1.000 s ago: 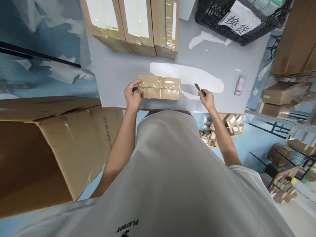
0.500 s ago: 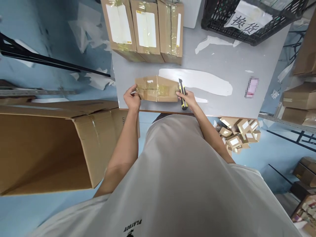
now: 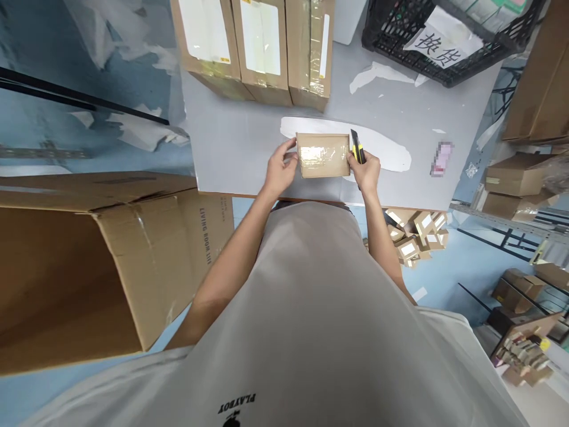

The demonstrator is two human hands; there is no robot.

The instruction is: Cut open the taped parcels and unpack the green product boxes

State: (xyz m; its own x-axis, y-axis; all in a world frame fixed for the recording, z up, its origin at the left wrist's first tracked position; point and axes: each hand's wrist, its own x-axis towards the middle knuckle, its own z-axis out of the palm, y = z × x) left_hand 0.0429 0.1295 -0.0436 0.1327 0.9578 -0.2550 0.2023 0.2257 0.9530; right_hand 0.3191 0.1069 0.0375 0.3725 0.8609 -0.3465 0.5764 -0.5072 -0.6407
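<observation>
In the head view, a small brown cardboard box wrapped in shiny clear tape is held between both hands, near the front edge of a grey table. The left hand is curled around the box's left end. The right hand is closed around a yellow and black cutter knife, and its fingers are pressed to the box's right end. The knife is pointed away from the person, just beside the box. A long white paper strip is seen behind the box. 3 tall brown cardboard boxes are stood at the far side of the table. A black plastic crate with a white paper sign is placed at the far right corner. A big open brown carton is seen on the left. A pile of little boxes is lying on the floor at the right.
</observation>
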